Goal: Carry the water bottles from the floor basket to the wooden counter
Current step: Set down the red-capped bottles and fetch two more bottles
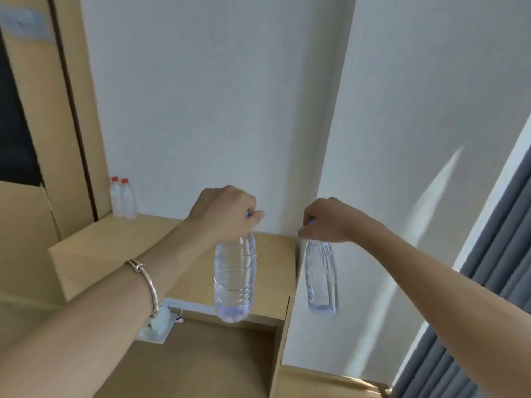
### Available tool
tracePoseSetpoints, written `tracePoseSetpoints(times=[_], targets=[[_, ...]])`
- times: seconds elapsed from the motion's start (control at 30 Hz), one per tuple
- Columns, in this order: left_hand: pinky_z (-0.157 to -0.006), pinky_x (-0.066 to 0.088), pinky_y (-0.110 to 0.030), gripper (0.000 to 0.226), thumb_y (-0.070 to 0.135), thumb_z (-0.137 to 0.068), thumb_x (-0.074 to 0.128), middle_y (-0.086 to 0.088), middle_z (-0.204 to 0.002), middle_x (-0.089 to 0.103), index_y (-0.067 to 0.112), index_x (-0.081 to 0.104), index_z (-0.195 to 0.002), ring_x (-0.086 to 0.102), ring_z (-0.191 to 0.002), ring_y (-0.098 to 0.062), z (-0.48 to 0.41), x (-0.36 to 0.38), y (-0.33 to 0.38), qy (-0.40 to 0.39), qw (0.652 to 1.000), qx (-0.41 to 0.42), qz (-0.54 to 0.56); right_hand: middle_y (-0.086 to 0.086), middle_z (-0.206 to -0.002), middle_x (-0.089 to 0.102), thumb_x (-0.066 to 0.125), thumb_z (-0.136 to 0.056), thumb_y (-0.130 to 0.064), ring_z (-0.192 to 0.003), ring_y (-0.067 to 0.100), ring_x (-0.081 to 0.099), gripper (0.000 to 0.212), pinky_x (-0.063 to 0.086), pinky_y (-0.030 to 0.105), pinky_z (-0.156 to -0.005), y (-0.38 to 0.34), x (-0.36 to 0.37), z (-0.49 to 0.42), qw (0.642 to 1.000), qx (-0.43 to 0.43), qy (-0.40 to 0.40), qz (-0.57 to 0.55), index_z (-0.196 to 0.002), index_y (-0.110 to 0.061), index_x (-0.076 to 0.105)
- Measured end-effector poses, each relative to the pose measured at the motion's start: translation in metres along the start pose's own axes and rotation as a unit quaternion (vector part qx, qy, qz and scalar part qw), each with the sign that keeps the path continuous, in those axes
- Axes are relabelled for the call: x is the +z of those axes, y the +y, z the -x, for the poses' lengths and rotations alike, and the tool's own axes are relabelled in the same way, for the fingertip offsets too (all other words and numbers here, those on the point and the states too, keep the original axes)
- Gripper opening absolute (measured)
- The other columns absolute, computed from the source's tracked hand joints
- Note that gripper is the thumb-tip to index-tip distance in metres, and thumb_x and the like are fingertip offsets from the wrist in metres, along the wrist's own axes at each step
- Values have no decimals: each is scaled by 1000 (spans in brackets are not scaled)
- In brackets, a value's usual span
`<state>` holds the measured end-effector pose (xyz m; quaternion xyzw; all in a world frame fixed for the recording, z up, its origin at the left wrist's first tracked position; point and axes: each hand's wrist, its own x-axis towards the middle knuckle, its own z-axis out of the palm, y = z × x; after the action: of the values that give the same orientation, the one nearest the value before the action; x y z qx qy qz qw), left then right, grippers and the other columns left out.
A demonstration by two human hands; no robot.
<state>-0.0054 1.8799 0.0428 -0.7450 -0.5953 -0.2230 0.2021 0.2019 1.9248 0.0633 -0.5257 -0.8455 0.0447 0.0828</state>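
My left hand (227, 214) grips a clear water bottle (235, 280) by its blue cap, and the bottle hangs upright over the front edge of the wooden counter (120, 251). My right hand (324, 221) holds a second clear bottle (321, 280) by its cap, hanging just past the counter's right end, in front of the white wall. Two small bottles with red caps (123, 198) stand upright together at the counter's back left corner. The floor basket is out of view.
A white wall rises behind the counter. A tall wooden panel with a dark opening (17, 124) stands at the left. Below the counter lies an open recess with a white socket plate and cable (159, 323). Grey curtains (488, 282) hang at the right.
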Motion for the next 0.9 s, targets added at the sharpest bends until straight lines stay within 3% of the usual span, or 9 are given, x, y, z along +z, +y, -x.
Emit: tracePoseSetpoints(times=[0.07,0.23,0.57,0.7,0.77,0.9], targets=[[-63,38,-27,37,44,-94,44,4,-76,63,19,54,-69,58,-77,-20,7,6,-30,-18,999,-25,-31,1,-86,65,61,-77,-31,-82,20,63,17,49,28,-65,-23,12,-27,1000,-28,-10,-10,-82,-15,66],[-61,36,-28,46,45,-95,43,5,-70,55,21,37,-57,57,-76,-21,14,13,-101,-48,992,-80,-80,-1,-91,66,60,-76,-34,-86,20,66,20,54,33,-72,-73,40,-99,994,-84,-30,-62,-86,-18,66],[-48,22,-23,46,49,-94,44,7,-57,42,23,36,-57,44,-66,-17,-23,44,-238,-65,965,-194,-164,3,-92,67,61,-78,-32,-79,20,61,23,45,27,-62,-167,76,-274,970,-213,-88,-72,-91,-14,67],[-55,37,-26,40,46,-94,43,5,-69,56,22,43,-61,56,-70,-19,-34,54,-289,-73,955,-229,-177,4,-93,68,61,-75,-31,-85,22,65,22,46,27,-63,-199,89,-340,962,-248,-96,-68,-87,-14,67],[-62,45,-29,38,45,-93,43,4,-74,61,21,48,-65,58,-72,-19,-37,61,-317,-71,949,-247,-184,7,-95,69,61,-75,-31,-77,20,61,23,44,26,-61,-215,100,-371,959,-254,-106,-71,-89,-13,66],[-63,46,-28,36,44,-93,43,3,-74,62,21,49,-65,58,-72,-17,-42,77,-379,-79,941,-264,-195,13,-93,67,61,-75,-30,-71,17,49,32,40,28,-63,-252,120,-425,954,-259,-121,-88,-95,-5,65]])
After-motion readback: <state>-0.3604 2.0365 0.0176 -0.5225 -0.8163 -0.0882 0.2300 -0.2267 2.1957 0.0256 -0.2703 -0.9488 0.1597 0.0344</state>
